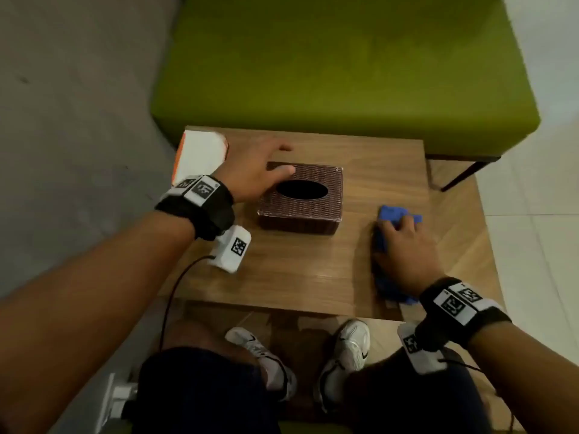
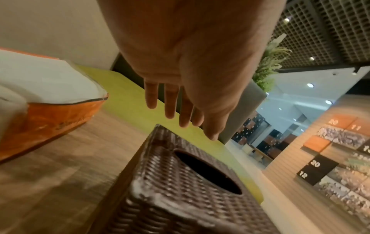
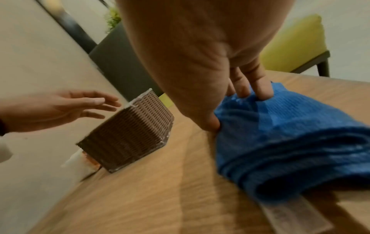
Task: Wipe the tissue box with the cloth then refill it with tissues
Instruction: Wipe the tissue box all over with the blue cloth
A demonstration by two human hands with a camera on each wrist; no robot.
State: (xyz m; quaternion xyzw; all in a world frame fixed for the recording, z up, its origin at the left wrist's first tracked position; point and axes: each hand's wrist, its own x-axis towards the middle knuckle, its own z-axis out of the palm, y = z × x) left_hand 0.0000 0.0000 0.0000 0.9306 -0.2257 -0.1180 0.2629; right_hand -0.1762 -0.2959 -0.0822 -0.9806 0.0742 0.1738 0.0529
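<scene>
You're at the very start, by my reading — nothing wiped, nothing refilled. The tissue box (image 1: 302, 197) sits mid-table, its oval slot dark with no tissue showing. Your right hand (image 1: 404, 249) has fingers and thumb bunching the blue cloth (image 3: 280, 134) near the table's (image 1: 297, 277) right edge; your left hand (image 2: 188, 76) hovers spread and empty over the box's far-left corner. The tissue pack (image 1: 200, 155) overhangs the far-left corner — mind knocking it. Bare wood lies open between box and cloth for the sweep across
</scene>
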